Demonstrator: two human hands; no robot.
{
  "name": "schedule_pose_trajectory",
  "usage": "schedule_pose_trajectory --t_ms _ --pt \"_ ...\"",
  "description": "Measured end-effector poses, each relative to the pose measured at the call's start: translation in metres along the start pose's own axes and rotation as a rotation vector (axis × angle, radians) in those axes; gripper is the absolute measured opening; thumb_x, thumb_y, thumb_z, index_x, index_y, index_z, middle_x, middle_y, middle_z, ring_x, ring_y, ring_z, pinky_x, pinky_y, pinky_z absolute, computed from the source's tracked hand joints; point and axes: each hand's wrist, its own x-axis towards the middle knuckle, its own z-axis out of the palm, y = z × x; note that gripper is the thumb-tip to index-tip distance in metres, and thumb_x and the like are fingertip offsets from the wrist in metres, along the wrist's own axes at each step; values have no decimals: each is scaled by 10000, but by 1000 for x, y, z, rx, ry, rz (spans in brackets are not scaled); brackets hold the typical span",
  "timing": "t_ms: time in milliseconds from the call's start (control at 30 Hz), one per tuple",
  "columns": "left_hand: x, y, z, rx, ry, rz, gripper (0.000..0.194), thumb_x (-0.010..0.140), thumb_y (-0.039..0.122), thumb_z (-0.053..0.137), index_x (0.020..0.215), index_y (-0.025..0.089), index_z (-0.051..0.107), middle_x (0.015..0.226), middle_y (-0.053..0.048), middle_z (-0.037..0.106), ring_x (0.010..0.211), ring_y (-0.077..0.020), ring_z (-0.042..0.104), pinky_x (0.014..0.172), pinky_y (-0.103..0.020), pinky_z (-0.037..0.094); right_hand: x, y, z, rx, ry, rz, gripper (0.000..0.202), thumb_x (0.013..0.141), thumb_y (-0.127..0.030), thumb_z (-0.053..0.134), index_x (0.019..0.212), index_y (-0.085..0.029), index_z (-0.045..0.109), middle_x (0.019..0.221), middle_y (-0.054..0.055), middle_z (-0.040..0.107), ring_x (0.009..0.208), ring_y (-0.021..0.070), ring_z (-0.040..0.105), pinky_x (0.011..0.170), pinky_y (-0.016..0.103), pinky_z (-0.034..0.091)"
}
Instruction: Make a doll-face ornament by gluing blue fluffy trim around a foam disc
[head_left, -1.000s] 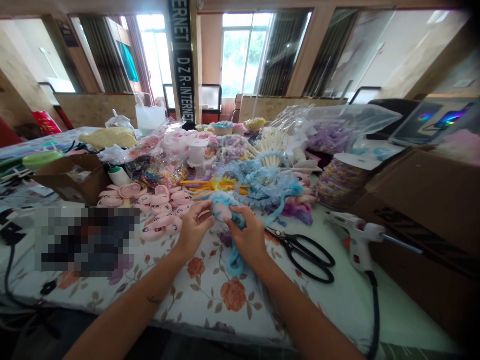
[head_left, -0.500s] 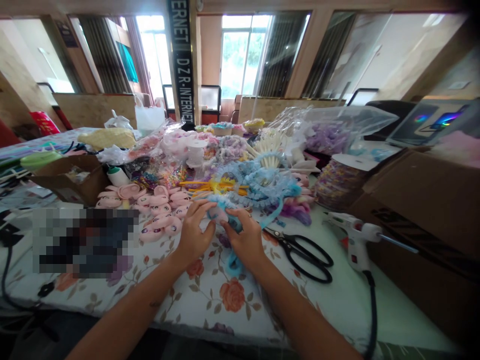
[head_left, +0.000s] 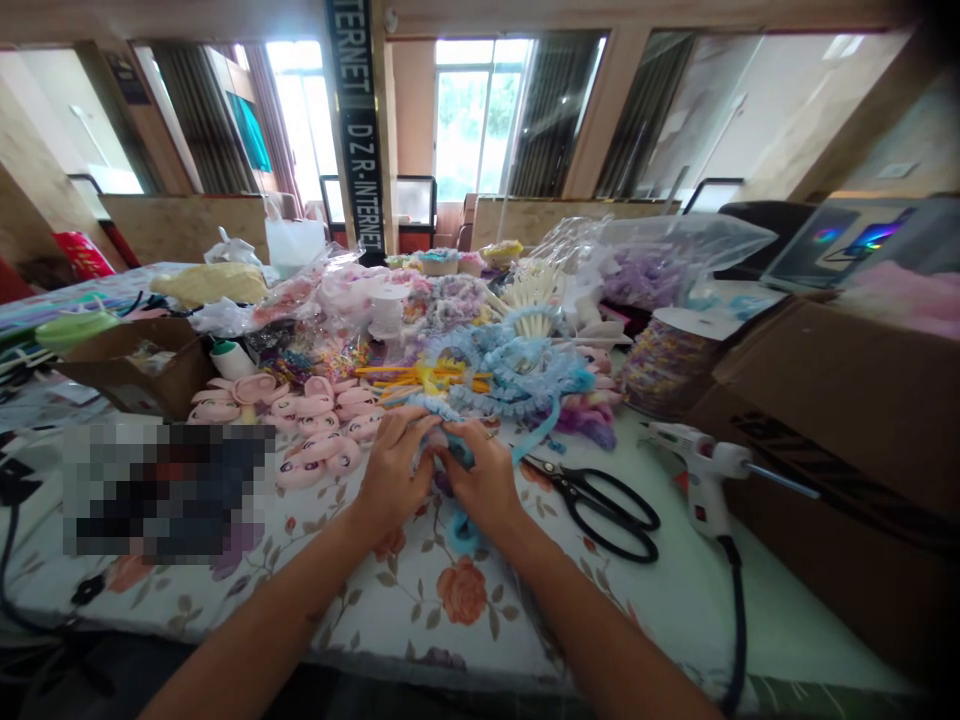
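Observation:
Over the flowered tablecloth (head_left: pixel 420 635), my left hand (head_left: pixel 397 468) and my right hand (head_left: pixel 480 478) meet with thumbs and fingers pinched together. Between them is a soft light blue ribbon (head_left: pixel 538 436), its held part gathered and mostly covered by my fingers. One strip of it runs off to the right, and a blue loop (head_left: pixel 465 534) hangs or lies below my right hand. Black-handled scissors (head_left: pixel 604 510) lie to the right of my right hand. Left of my left hand are several pink doll heads (head_left: pixel 322 450) with long ears.
A white glue gun (head_left: pixel 705 480) with its cable stands beside a large cardboard box (head_left: pixel 840 420) at right. A spool of colourful trim (head_left: pixel 667 360) is behind it. Yellow sticks (head_left: pixel 375 375), blue ruffled lace (head_left: pixel 517 365) and a small carton (head_left: pixel 142 365) fill the back.
My fingers have closed in tighter around the blue ribbon, covering a pale part that showed before. Both hands are nearer each other. The view has shifted slightly.

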Motion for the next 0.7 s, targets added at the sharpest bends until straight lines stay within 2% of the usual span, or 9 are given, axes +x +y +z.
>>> schedule_pose_trajectory --t_ms 133,233,300,367,533,633,700 --pt "0 1 1 -14 -43 12 435 782 54 480 1190 190 541 1145 -113 559 1109 -249 506 1006 -431 409 -2 2 -1 3 21 29 218 799 -166 563 989 -252 629 915 46 702 857 220 675 764 358 541" --pt "-2 0 2 -73 -86 -43 491 740 41 483 1200 203 541 1185 -108 550 1145 -256 495 1030 -457 387 -2 2 -3 21 -7 54 211 798 -174 566 978 -256 640 918 44 707 867 221 675 775 361 538" --pt "-3 -2 3 -161 -80 -136 545 705 22 470 1213 206 541 1215 -103 534 1187 -256 478 1048 -461 378 0 2 -6 47 -1 94 193 796 -194 588 970 -256 644 940 41 712 891 223 671 799 366 528" --pt "-3 -5 5 -304 -54 -268 577 678 17 460 1215 208 549 1222 -96 518 1189 -243 487 1031 -436 414 3 3 -9 80 39 194 180 778 -232 627 956 -246 645 944 31 714 890 227 665 808 369 517" --pt "-1 -7 12 -730 3 -576 502 644 62 499 1110 198 625 1190 -71 543 1091 -212 570 949 -373 495 9 10 -16 220 160 479 279 689 -310 719 931 -197 640 845 10 678 735 192 609 696 329 491" --pt "1 -5 12 -816 5 -723 430 652 115 556 1066 172 655 1068 -70 635 1014 -220 607 910 -378 501 12 12 -16 363 237 590 338 631 -326 760 904 -183 624 817 1 653 695 164 575 643 292 473" --pt "2 -3 11 -792 -14 -767 382 668 152 587 1040 165 673 967 -66 667 943 -219 620 846 -365 512 13 12 -14 491 272 668 381 596 -334 785 897 -181 608 791 -5 644 685 159 578 631 285 477"
